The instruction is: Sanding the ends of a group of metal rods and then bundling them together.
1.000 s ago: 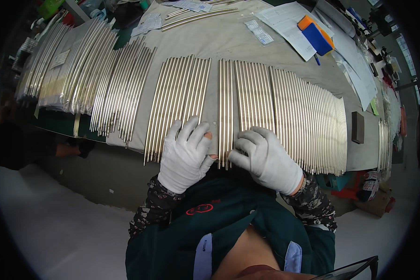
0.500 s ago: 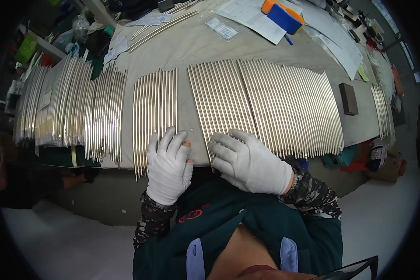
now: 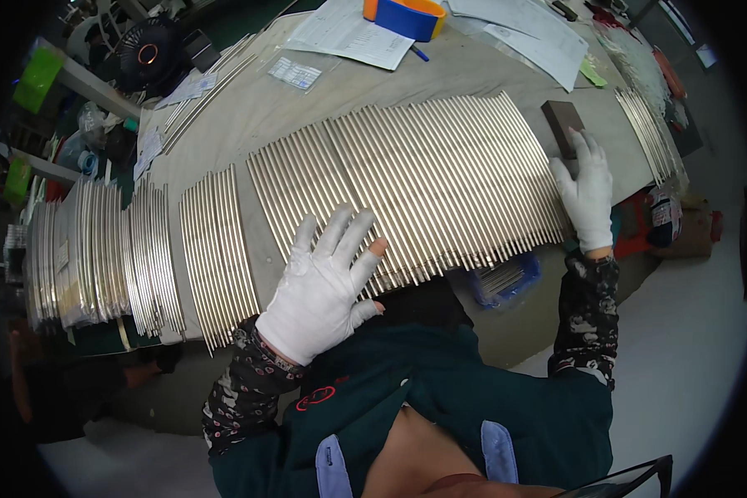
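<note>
A wide row of thin silvery metal rods (image 3: 423, 178) lies side by side on a beige-covered table (image 3: 249, 116). My left hand (image 3: 328, 282), in a white glove with cut fingertips, rests flat with spread fingers on the near ends of the rods. My right hand (image 3: 588, 195), also gloved, lies flat at the right end of the row, fingers pointing up toward a small dark brown block (image 3: 563, 124). Neither hand holds anything.
More bundles of rods (image 3: 216, 249) lie to the left, further stacks (image 3: 91, 257) beyond them, and another set (image 3: 651, 133) at the far right. Papers (image 3: 349, 33), a blue and orange box (image 3: 407, 17) and a black fan (image 3: 145, 54) sit at the back. A blue bin of rods (image 3: 506, 278) is below the table edge.
My right hand has slid from beside the left hand out to the right end of the row. My left hand has spread its fingers on the rods. The view shifted right.
</note>
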The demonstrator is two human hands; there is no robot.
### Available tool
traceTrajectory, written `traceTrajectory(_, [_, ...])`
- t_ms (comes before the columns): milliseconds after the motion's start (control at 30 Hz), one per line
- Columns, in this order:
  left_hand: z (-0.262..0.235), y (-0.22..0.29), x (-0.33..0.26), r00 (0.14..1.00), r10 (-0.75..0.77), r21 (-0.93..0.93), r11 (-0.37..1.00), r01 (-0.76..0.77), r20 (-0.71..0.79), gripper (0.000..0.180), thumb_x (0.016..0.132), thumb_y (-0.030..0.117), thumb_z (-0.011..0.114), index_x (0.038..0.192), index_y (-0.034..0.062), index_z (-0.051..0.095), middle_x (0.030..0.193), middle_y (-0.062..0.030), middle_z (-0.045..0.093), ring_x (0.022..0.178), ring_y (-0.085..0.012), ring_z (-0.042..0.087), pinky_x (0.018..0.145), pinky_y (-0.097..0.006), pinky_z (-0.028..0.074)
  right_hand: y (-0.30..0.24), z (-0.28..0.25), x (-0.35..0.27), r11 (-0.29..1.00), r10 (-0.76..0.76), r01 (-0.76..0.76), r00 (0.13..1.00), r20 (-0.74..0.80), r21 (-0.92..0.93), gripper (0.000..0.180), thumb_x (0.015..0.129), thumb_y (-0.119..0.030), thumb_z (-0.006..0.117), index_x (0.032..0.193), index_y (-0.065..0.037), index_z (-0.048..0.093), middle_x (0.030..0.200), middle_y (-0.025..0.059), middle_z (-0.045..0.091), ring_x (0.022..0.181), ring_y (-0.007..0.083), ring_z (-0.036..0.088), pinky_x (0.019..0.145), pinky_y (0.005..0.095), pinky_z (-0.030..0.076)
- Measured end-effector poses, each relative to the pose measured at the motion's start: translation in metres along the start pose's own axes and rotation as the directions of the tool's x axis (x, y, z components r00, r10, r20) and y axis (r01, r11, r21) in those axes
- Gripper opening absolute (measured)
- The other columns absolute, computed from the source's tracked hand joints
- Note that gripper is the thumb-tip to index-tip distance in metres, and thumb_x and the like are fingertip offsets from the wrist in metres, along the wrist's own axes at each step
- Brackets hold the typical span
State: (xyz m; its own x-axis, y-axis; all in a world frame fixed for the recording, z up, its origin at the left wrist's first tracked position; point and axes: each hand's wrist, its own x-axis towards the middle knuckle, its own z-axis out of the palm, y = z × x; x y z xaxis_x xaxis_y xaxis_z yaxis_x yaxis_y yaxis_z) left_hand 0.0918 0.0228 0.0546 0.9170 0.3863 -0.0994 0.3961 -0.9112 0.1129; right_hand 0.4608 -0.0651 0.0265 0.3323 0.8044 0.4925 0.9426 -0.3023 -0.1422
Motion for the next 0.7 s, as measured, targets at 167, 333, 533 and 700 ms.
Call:
traceTrajectory(167, [-0.014, -0.033, 0.059, 0.996, 0.082, 0.050, 0.995, -0.081, -0.022, 0.069, 0.092, 0.058, 0.031, 0.134, 0.0045, 0.038, 0.143, -0.0189, 0.032, 0.135, -0.0372, 0.027, 0.109, -0.054, 0.022, 0.039, 0.025, 0.014, 0.930, 0.287, -0.261, 0.955, 0.070, -0.259, 0.067, 0.078, -0.044, 0.064, 0.132, -0.009, 0.047, 0.128, 0.0245, 0.048, 0.122, 0.0388, 0.044, 0.096, 0.0446, 0.041])
traceTrajectory(333, [-0.018, -0.042, 0.126, 0.986, 0.140, -0.075, 0.986, -0.147, -0.087, 0.051, 0.092, 0.029, 0.050, 0.135, 0.0052, 0.037, 0.145, -0.0159, 0.032, 0.136, -0.0351, 0.027, 0.112, -0.045, 0.024, 0.054, 0.030, 0.022, 0.926, 0.357, -0.321, 0.917, 0.177, -0.200, 0.064, 0.078, -0.045, 0.064, 0.133, -0.014, 0.049, 0.119, 0.0222, 0.054, 0.111, 0.0369, 0.052, 0.090, 0.0432, 0.045])
traceTrajectory(533, [0.012, -0.018, 0.193, 0.935, 0.346, -0.035, 0.936, -0.349, -0.081, 0.050, 0.093, 0.031, 0.046, 0.136, 0.0066, 0.038, 0.146, -0.0143, 0.032, 0.137, -0.0323, 0.025, 0.113, -0.046, 0.020, 0.089, 0.040, 0.003, 0.897, 0.377, -0.383, 0.923, -0.074, -0.219, 0.056, 0.076, -0.038, 0.065, 0.126, -0.015, 0.055, 0.112, 0.0190, 0.057, 0.100, 0.0349, 0.056, 0.085, 0.0430, 0.048])
traceTrajectory(700, [0.020, -0.002, 0.246, 0.903, 0.427, -0.014, 0.904, -0.428, -0.055, 0.049, 0.093, 0.029, 0.046, 0.137, 0.0087, 0.038, 0.146, -0.0110, 0.032, 0.138, -0.0289, 0.025, 0.112, -0.050, 0.017, 0.087, 0.043, 0.002, 0.880, 0.412, -0.413, 0.910, -0.057, -0.234, 0.056, 0.074, -0.038, 0.065, 0.125, -0.017, 0.055, 0.110, 0.0171, 0.058, 0.098, 0.0338, 0.057, 0.084, 0.0423, 0.048])
